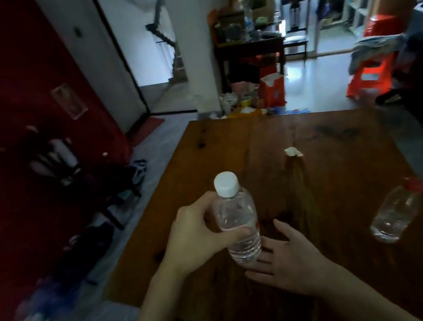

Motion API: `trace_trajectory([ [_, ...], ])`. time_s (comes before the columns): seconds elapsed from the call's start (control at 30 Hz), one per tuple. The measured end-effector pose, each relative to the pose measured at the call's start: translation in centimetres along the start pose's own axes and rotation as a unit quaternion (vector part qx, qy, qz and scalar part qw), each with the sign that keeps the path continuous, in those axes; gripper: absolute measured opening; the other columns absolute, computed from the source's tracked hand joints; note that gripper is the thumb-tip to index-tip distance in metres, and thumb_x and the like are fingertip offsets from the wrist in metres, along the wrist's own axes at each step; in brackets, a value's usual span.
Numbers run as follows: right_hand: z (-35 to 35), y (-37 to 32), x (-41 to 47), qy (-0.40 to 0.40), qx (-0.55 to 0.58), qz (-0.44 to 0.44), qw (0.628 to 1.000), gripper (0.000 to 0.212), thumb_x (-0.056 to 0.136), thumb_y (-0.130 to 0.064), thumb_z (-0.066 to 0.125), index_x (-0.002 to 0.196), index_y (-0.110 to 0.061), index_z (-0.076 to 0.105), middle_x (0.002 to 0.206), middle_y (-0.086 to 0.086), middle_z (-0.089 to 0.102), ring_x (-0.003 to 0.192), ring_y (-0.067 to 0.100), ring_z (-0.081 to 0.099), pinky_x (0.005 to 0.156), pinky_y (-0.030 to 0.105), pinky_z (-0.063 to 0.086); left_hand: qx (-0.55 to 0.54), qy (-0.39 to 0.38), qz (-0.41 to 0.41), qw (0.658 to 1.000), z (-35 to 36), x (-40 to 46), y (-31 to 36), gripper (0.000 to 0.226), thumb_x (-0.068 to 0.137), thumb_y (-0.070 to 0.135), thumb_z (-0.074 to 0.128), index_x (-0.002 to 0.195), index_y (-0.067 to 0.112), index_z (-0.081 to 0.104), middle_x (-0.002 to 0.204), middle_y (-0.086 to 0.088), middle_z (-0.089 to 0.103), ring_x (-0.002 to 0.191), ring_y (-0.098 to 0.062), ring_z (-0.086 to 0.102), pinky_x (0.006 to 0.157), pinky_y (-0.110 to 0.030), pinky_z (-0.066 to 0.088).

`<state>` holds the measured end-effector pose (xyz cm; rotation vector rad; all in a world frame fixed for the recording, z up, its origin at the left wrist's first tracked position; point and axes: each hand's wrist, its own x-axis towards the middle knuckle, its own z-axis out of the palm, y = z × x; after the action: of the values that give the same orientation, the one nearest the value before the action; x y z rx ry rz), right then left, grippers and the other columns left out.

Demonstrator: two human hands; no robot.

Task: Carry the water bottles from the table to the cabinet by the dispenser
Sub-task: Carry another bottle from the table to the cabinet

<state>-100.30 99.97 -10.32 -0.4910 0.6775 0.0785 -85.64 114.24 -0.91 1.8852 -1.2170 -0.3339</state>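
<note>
My left hand [199, 236] grips a clear water bottle with a white cap [235, 212], held upright above the brown wooden table [231, 151]. Just below and right of the bottle's base, my right hand [290, 259] is spread flat with its fingers apart and holds nothing. A second clear bottle with a red cap [395, 210] stands on the table near its right edge, apart from both hands.
A crumpled bit of white paper [293, 151] lies mid-table. Dark chairs [74, 173] and clothes crowd the floor on the left. Beyond the table are a cluttered dark cabinet [248, 40], an orange bag [273, 90], red plastic stools [370, 75] and a bright doorway.
</note>
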Motion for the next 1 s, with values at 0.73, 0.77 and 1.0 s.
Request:
trace_trajectory([
  [0.73, 24.3, 31.8, 0.7, -0.227, -0.296, 0.277, 0.885, 0.079, 0.086, -0.056, 0.053, 0.133, 0.008, 0.054, 0.128, 0.029, 0.055, 0.113, 0.041, 0.053, 0.106, 0.052, 0.039, 0.083, 0.434, -0.327, 0.835, -16.7, -42.6, 2.4, 0.043, 0.062, 0.037, 0.098, 0.097, 0.026, 0.074, 0.091, 0.007, 0.077, 0.084, -0.010, 0.073, 0.080, -0.038, 0.059],
  [0.77, 25.1, 33.8, 0.1, -0.238, -0.303, 0.293, 0.875, 0.081, 0.087, -0.056, 0.053, 0.136, 0.007, 0.053, 0.132, 0.030, 0.054, 0.114, 0.041, 0.052, 0.102, 0.051, 0.042, 0.083, 0.447, -0.339, 0.824, -16.8, -44.6, 2.9, 0.044, 0.062, 0.037, 0.098, 0.097, 0.027, 0.074, 0.091, 0.007, 0.077, 0.085, -0.010, 0.073, 0.081, -0.039, 0.059],
  [1.0, 28.9, 46.4, -2.7, -0.318, -0.399, 0.403, 0.760, 0.083, 0.091, -0.062, 0.044, 0.141, 0.004, 0.049, 0.107, 0.031, 0.064, 0.084, 0.038, 0.065, 0.082, 0.047, 0.052, 0.110, 0.558, -0.403, 0.717, -16.4, -56.8, 6.6, 0.038, 0.062, 0.036, 0.097, 0.092, 0.028, 0.074, 0.084, 0.014, 0.076, 0.077, -0.003, 0.071, 0.074, -0.029, 0.057],
])
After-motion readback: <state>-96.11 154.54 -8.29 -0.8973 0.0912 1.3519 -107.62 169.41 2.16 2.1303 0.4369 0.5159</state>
